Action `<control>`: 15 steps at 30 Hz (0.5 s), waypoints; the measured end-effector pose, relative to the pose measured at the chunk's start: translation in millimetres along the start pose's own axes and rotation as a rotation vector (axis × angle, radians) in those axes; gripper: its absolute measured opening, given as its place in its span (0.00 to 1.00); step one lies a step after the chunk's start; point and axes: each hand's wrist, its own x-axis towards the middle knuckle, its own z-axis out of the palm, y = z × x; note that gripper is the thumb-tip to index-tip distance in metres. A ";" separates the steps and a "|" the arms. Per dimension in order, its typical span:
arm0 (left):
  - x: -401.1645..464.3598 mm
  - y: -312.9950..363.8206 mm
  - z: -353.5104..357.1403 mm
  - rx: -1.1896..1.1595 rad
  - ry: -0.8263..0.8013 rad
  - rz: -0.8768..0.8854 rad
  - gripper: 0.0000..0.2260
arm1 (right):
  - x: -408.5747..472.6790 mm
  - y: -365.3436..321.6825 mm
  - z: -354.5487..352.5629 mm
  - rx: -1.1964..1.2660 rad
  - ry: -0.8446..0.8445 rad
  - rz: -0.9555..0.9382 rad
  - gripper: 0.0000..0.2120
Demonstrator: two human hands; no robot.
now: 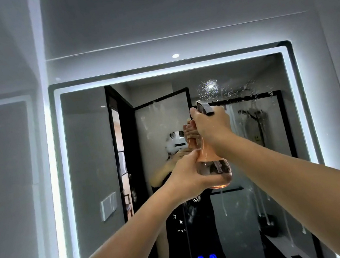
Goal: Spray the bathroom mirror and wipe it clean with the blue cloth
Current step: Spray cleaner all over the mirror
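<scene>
Between both hands (200, 153) — spray bottle (213, 166)

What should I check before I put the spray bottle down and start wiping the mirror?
1. Spray on the mirror: ok, droplets and runs at upper right.
2. Coverage of the left side: not ok, looks dry.
3. Grip on the spray bottle: ok, left hand holds the base, right hand the trigger head.
4. Liquid left: ok, some in the base.
5. Blue cloth: cannot tell, not in view.

Single head view, tilted upward, facing mirror (92, 153) squarely, close; own reflection centred in glass.
</scene>
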 end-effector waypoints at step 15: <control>-3.5 -8.9 -11.7 0.044 -0.018 -0.034 0.25 | 0.0 2.9 15.3 -0.027 -0.041 0.027 0.13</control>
